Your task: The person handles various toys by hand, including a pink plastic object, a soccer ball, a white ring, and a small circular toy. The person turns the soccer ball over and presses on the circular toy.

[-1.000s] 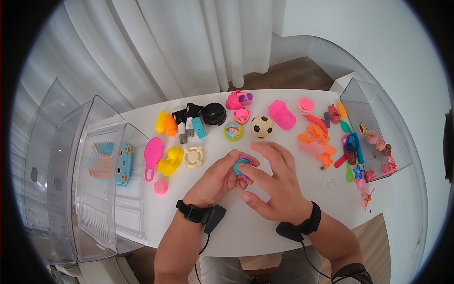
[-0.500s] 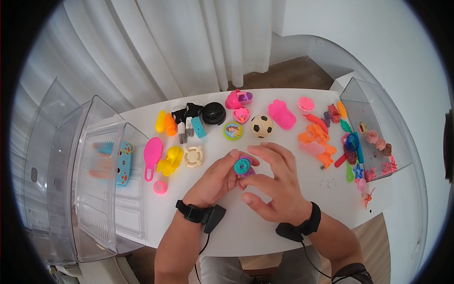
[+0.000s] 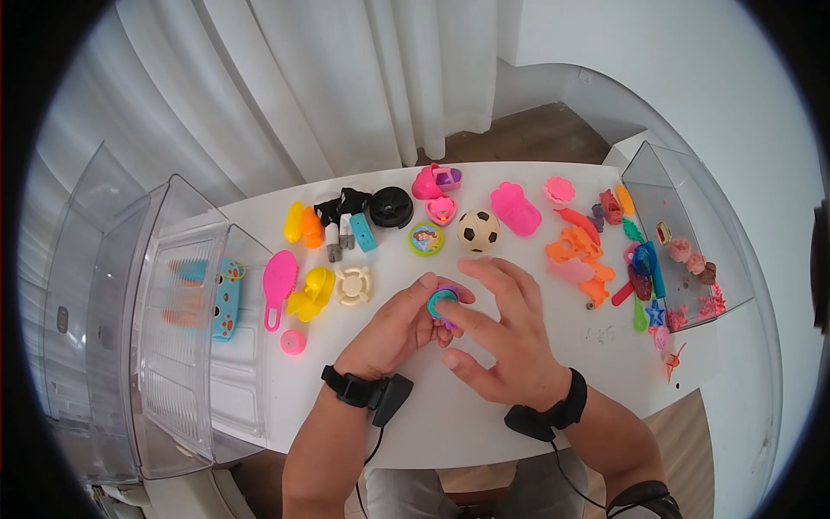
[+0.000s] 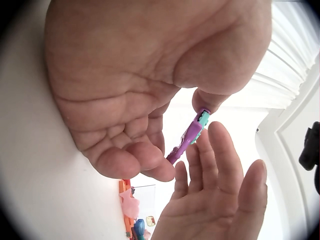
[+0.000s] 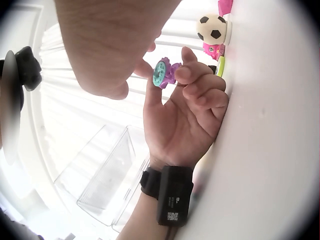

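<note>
My left hand [image 3: 389, 329] pinches a small purple toy with a round teal disc [image 5: 159, 73] between thumb and fingers, above the front middle of the white table. In the left wrist view the toy [image 4: 189, 133] is seen edge-on, purple on one side and teal on the other. My right hand [image 3: 519, 350] is beside it with fingers spread and loosely bent, and its index fingertip overlaps the disc in the head view. Just beyond the hands are a small soccer ball [image 3: 479, 231] and a round green-rimmed toy [image 3: 426, 240] with a picture on it.
Clear plastic bins [image 3: 177, 432] stand at the left, and a clear box [image 3: 692, 322] with small toys stands at the right. A pink paddle-shaped toy [image 3: 278, 281], yellow toy [image 3: 313, 294], cream ring [image 3: 354, 286], black round piece [image 3: 392, 208] and orange pieces [image 3: 574, 251] lie around the table.
My right index finger drew back from the teal disc, uncovering it, then came forward over it again. My left hand has kept its pinch on the toy in the same place.
</note>
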`<state>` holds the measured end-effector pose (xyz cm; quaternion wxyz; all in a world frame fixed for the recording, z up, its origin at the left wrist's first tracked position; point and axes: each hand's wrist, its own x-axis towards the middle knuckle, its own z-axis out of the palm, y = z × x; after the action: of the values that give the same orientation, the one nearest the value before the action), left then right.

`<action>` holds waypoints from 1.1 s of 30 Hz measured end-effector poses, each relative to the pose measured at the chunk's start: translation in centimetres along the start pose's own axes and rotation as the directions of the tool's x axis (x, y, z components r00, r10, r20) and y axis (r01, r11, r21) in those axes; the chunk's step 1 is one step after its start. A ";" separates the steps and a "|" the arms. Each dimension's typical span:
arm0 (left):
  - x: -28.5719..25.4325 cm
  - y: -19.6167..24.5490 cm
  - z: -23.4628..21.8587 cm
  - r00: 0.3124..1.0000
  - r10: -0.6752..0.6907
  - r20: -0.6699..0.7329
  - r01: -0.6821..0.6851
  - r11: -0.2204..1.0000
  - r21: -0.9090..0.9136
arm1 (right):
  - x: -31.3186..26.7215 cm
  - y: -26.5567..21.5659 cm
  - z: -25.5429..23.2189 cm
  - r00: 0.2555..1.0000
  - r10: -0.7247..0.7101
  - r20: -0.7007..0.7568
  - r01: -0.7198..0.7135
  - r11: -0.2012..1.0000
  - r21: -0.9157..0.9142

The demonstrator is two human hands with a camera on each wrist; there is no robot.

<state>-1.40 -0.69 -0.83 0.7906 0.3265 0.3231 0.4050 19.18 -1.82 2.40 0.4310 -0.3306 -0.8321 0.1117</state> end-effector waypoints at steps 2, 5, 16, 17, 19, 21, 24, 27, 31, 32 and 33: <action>0.0 0.0 0.0 1.000 0.005 0.000 -0.005 1.000 0.001 | -0.2 0.5 0.1 0.995 -0.097 0.028 0.097 0.995 -0.011; 0.0 0.0 -0.2 1.000 0.002 0.011 -0.002 1.000 0.009 | -0.2 0.3 -0.1 0.998 -0.066 0.015 0.066 0.998 0.001; -0.1 0.1 0.1 1.000 -0.005 0.013 0.005 1.000 0.010 | -0.1 0.3 0.0 0.999 -0.052 0.014 0.052 0.999 0.008; -0.1 0.1 0.1 1.000 -0.005 0.013 0.005 1.000 0.010 | 0.0 0.1 0.0 1.000 -0.026 0.008 0.026 1.000 0.015; -0.1 0.1 0.0 1.000 -0.003 0.014 0.003 1.000 0.001 | 0.0 0.0 0.0 1.000 -0.026 0.018 0.026 1.000 0.003; -0.1 0.1 0.1 1.000 0.005 0.008 -0.005 1.000 0.006 | -0.1 0.1 0.0 0.999 -0.026 0.028 0.026 1.000 -0.009; -0.1 0.1 0.1 1.000 0.008 0.008 -0.008 1.000 0.009 | -0.3 0.6 0.1 0.993 -0.111 0.034 0.111 0.994 -0.001; 0.0 0.1 -0.1 1.000 -0.004 0.014 0.004 1.000 0.003 | -0.2 0.3 -0.1 0.997 -0.076 0.028 0.076 0.997 0.003; 0.0 0.0 -0.1 1.000 0.001 0.014 -0.001 1.000 -0.014 | -0.2 0.3 0.0 0.998 -0.049 0.027 0.049 0.999 0.007; 0.0 0.0 -0.2 1.000 0.001 0.014 -0.001 1.000 -0.014 | -0.2 0.4 0.0 0.996 -0.086 0.036 0.086 0.996 0.000; 0.1 -0.1 -0.4 1.000 -0.001 0.026 0.001 1.000 -0.004 | -0.2 0.4 0.0 0.996 -0.086 0.036 0.086 0.996 0.000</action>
<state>-1.62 -0.57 -1.11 0.7956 0.3299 0.3122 0.4008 19.41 -1.64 2.07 0.4201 -0.2927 -0.8534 0.0981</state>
